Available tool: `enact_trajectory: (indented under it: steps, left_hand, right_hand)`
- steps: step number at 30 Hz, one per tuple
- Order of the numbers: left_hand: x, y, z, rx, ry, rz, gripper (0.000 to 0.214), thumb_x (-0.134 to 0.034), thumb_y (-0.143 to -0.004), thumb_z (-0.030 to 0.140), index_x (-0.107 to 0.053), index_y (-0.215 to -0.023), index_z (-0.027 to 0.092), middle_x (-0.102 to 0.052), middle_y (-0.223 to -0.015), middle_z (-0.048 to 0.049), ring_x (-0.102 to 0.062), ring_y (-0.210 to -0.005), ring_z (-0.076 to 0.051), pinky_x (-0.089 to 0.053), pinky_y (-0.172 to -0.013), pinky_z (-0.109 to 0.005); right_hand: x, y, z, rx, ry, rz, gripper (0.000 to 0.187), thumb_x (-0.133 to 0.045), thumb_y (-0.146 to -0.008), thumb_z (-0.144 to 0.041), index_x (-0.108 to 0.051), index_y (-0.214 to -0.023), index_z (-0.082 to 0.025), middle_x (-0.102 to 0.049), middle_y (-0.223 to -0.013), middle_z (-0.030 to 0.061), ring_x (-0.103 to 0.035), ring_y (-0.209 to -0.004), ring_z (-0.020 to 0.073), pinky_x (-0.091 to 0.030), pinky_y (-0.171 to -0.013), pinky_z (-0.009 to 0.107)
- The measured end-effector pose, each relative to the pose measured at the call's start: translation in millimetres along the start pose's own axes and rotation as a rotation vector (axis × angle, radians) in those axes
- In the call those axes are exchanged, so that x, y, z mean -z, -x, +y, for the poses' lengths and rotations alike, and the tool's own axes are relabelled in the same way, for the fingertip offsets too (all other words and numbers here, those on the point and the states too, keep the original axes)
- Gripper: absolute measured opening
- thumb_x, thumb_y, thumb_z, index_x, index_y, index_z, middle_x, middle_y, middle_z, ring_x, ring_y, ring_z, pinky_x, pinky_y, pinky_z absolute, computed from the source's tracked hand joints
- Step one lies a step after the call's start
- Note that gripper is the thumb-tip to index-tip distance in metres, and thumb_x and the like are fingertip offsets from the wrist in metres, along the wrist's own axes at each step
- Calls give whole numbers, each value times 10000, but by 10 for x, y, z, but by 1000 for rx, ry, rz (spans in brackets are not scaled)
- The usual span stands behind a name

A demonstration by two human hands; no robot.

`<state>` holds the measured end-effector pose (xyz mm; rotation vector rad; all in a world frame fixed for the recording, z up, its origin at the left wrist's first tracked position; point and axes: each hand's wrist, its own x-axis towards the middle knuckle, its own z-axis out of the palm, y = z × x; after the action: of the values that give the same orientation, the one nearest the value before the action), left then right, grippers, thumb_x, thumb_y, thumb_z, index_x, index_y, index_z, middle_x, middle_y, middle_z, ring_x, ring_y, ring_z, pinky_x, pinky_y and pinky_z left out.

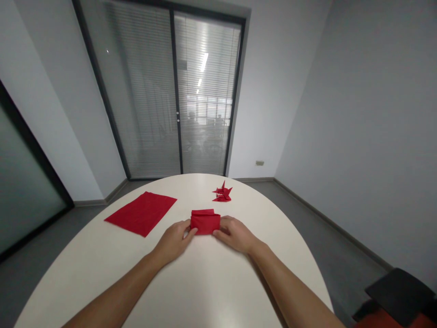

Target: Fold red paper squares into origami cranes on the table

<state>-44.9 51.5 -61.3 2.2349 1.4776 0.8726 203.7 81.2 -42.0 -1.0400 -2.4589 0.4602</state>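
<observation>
A small folded red sheet [205, 223], which looks like paper or cloth, is held between my two hands just over the near middle of the table. Its upper edge shows a second layer behind the front one. My left hand [176, 238] pinches the left side, thumb in front at the lower corner. On the right side my right hand [236, 233] grips it the same way, thumb low and fingers behind. Both hands' fingertips are partly hidden by the folded sheet.
The round white table [191, 291] carries a flat, unfolded red sheet [141, 214] at the left. Beyond my hands stand pointed red folded figures [223, 193]. A dark chair [399, 291] is at the lower right, and glass doors with blinds [205, 136] are behind.
</observation>
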Motion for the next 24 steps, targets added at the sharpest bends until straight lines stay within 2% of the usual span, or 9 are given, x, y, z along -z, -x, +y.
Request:
enact_trajectory:
  steps: [3,6,9,12,18,21,24]
  left_hand:
    - [-43,-7,-7,69,90,38,276,-516,-946,384,-629,-1126,207,-756,-963,-85,-703,-881,-254,-503,-781,-324]
    - [-88,-10,-34,130,129,63,400,-540,-935,352,-525,-1302,193,-753,-881,-62,-702,-803,-235,-490,-732,-304]
    - [-131,-15,-80,144,102,76,559,-510,-950,308,-339,-1467,180,-724,-815,-17,-662,-699,-197,-462,-693,-292]
    - [-173,-22,-130,139,67,116,641,-527,-939,277,-262,-1514,180,-706,-867,-19,-658,-756,-195,-465,-732,-305]
    - [-227,-21,-196,73,-64,232,646,-567,-911,221,-316,-1505,176,-679,-914,-39,-648,-895,-222,-505,-864,-380]
    - [-209,-20,-185,-46,-169,316,614,-588,-892,201,-390,-1472,173,-645,-1174,-114,-587,-1124,-268,-482,-999,-455]
    - [-200,-17,-159,-189,-238,274,493,-570,-883,144,-535,-1372,199,-535,-1413,-122,-476,-1315,-286,-415,-1111,-487]
  right_hand:
    - [-63,-13,48,-60,-19,61,183,-560,-947,-316,-672,-898,-180,-694,-866,52,-599,-777,183,-417,-700,271]
    - [-134,-26,91,-111,-102,120,133,-594,-919,-292,-650,-975,-184,-693,-882,44,-597,-754,172,-403,-668,259]
    - [-199,-41,108,-141,-225,141,297,-603,-902,-257,-592,-1194,-203,-704,-908,33,-619,-773,171,-423,-689,259]
    - [-256,-51,115,-170,-284,152,503,-605,-891,-236,-475,-1375,-209,-700,-898,27,-626,-779,172,-442,-712,270]
    - [-324,-38,150,-172,-253,181,730,-612,-873,-216,-289,-1528,-218,-675,-966,41,-604,-784,170,-461,-736,294]
    - [-335,-29,164,-165,-229,166,801,-603,-880,-214,-199,-1571,-227,-672,-989,48,-601,-789,177,-474,-752,313]
    - [-331,-19,167,-167,-181,164,871,-605,-878,-216,-109,-1594,-213,-670,-1035,72,-610,-863,206,-495,-812,356]
